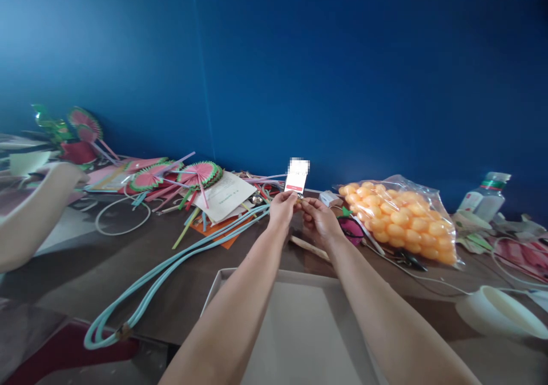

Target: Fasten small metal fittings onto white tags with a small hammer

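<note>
My left hand (pixel 282 207) and my right hand (pixel 321 217) meet at mid-table, arms stretched forward. Both have their fingers closed in a pinch around something small and partly shiny, mostly hidden by the fingertips. Just behind them a phone (pixel 296 178) with a lit white screen stands tilted near the blue wall. A thin wooden stick (pixel 310 248) lies below my right hand. Under my forearms is a shallow grey box or tray (pixel 299 316).
Left lie a looped pale-blue cord (pixel 171 262), papers (pixel 229 194) and watermelon paper fans (pixel 200 174). Right are a bag of orange balls (pixel 400 219), a bottle (pixel 486 197) and a white tape roll (pixel 500 311). Another person's arm (pixel 38 217) reaches in at far left.
</note>
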`<state>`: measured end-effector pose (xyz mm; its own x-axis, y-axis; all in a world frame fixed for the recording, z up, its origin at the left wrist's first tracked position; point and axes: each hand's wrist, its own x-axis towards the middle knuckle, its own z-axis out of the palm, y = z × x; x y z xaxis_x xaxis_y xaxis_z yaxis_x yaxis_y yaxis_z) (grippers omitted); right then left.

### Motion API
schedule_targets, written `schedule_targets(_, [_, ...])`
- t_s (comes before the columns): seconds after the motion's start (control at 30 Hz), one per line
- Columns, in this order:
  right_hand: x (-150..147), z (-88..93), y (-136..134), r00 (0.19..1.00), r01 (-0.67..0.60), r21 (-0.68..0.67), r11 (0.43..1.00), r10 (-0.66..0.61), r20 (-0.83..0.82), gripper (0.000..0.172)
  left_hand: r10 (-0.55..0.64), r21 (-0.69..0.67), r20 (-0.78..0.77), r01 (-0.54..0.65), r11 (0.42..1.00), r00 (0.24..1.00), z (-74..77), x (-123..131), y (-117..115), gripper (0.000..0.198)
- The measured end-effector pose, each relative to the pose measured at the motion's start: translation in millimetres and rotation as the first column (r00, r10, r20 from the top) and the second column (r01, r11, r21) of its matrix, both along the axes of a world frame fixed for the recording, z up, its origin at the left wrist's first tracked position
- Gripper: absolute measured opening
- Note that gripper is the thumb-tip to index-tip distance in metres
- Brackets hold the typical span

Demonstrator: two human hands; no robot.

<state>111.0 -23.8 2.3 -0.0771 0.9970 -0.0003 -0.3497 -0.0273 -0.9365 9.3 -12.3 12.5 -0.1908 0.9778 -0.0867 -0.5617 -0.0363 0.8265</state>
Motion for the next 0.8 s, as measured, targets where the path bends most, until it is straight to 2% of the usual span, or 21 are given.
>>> schedule_targets(0.43, [-1.9, 0.3, -1.6, 1.0, 0.005, 0.024, 1.0, -0.005, -0.004, 0.034, -0.004, 0.012, 0.021, 0.004, 1.0, 1.0, 0.7, 0.3, -0.6, 0.01])
schedule_targets(0.8, [-2.1, -1.1, -1.1, 0.996, 0.037, 0.033, 0.999, -0.04, 0.078, 0.033, 0.005, 0.021, 0.012, -0.005, 1.0, 1.0, -1.7, 1.3, 2.0, 0.008])
